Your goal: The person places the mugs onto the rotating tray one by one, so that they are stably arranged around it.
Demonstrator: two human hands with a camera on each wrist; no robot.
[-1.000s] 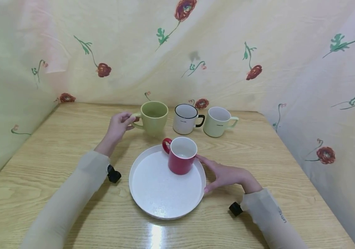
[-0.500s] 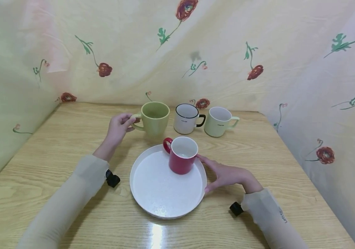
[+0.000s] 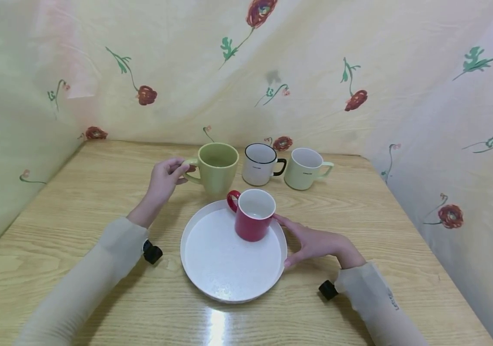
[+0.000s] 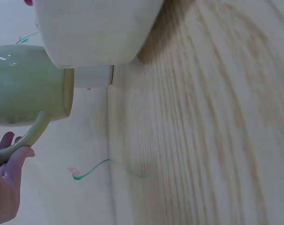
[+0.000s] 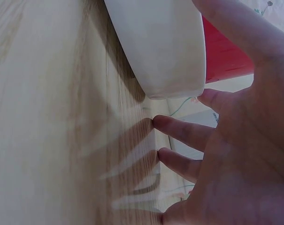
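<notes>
Left hand (image 3: 167, 177) holds an olive mug (image 3: 218, 170) by its handle, right hand (image 3: 317, 242) spreads at a white tray (image 3: 229, 269)

Fingers and thumb of the left hand pinch the handle where it points toward them, which probably spares the hand a reach across the cup. The mug hangs upright just beyond the tray's back left edge; the left wrist view shows its base raised off the wooden table (image 3: 359, 211).

The right hand grips nothing. Its fingers are fanned wide, thumb and index finger against the tray's outer wall, the other fingertips down at or close to the table. That stance looks meant to steady the tray, since two separated contacts should resist sliding or turning better than one; how hard they press cannot be told.

A red mug (image 3: 252, 228) stands upright on the tray, toward the back right, handle turned left. Its weight sits off-centre, near the right hand, which may be one more reason for bracing that side.

Behind the tray, a black-rimmed white mug (image 3: 256, 172) and a pale green mug (image 3: 300, 177) stand side by side on the table, both handles pointing right, so they would likely suit the right hand more readily than the left
</notes>
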